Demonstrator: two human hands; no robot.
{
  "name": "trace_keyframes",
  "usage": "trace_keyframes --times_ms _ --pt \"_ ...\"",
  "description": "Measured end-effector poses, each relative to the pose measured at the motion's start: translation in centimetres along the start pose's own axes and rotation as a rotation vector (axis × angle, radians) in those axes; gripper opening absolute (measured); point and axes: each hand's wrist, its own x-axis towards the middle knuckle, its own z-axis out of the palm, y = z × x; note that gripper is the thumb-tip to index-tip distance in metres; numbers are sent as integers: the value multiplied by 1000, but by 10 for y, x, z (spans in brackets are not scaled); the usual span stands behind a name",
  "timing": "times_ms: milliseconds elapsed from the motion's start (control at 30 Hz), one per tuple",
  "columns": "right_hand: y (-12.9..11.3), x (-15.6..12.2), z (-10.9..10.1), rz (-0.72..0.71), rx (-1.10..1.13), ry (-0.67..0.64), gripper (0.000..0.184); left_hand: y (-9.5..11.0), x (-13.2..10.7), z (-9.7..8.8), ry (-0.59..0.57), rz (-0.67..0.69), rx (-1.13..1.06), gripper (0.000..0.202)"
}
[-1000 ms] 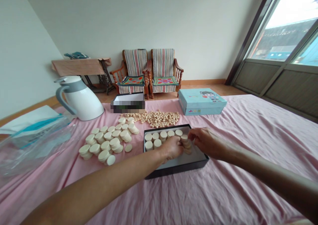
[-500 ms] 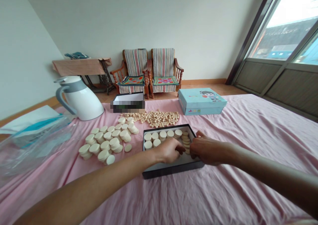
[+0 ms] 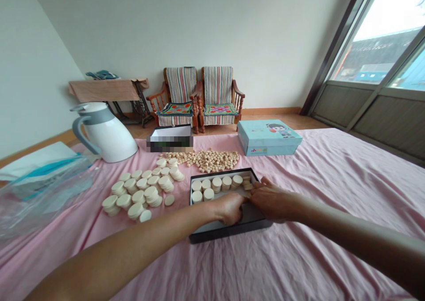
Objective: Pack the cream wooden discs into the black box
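Observation:
A shallow black-rimmed box [image 3: 212, 234] with a light inside lies in front of me. Stacks of pale round wooden discs [image 3: 217, 183] stand along its far side and left end. Toward the right end, a few tilted discs [image 3: 247, 182] lie beside my fingers. My left hand [image 3: 230, 208] is over the middle of the box, its fingers curled and their tips mostly hidden. From the right side, my right hand [image 3: 270, 199] reaches over the box wall, closed, its fingertips close to those of my left hand. What either hand pinches is hidden.
Left of the box stand many disc stacks [image 3: 137, 197], with one loose disc [image 3: 169, 200]. Behind are small wooden pieces [image 3: 217, 160], a dark open box [image 3: 171, 137] and a light-blue box [image 3: 270, 137]. A white jug [image 3: 113, 135] and clear plastic bag [image 3: 49, 194] sit left.
Both hands have come closer together over the box's right part. The right hand now covers more of the tilted discs. The view has shifted slightly.

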Motion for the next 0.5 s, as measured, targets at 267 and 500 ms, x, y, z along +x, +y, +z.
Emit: trace_keyframes --times_ms 267,500 --pt "3 4 1 16 25 48 23 9 -1 -1 -74 -66 249 39" --pt "20 19 -8 166 -85 428 12 18 -5 -8 -121 -96 272 45"
